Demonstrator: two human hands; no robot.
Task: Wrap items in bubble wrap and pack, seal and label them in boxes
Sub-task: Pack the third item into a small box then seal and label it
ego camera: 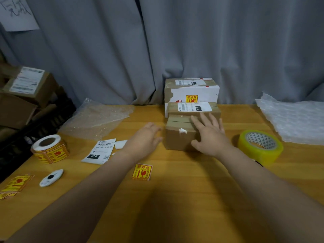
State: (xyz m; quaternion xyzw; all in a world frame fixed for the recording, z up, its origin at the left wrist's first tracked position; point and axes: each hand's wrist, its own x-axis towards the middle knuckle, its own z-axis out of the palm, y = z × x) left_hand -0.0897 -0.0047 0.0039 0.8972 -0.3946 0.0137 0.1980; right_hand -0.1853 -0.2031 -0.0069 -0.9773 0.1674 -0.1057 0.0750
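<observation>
I'm looking at a small parcel-packing station: a wooden table (175, 199) with a tape roll (261, 146) at right, fragile-sticker roll (50, 149) at left, labelled boxes (192, 95) against a far grey curtain (157, 50), more cartons (22, 95) stacked far left.

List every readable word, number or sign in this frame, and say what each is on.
"010", white on black: loose label on the table.
"010-010-(30-55)", roughly: same label; smaller print blurred.
"010", sideways: label on middle box.
"碎品" with a broken-glass sign: loose sticker.
The same yellow sticker: white box, sticker roll.
Handwritten sheet on the curtain: illegible.
Left box's label: blurred.
</observation>
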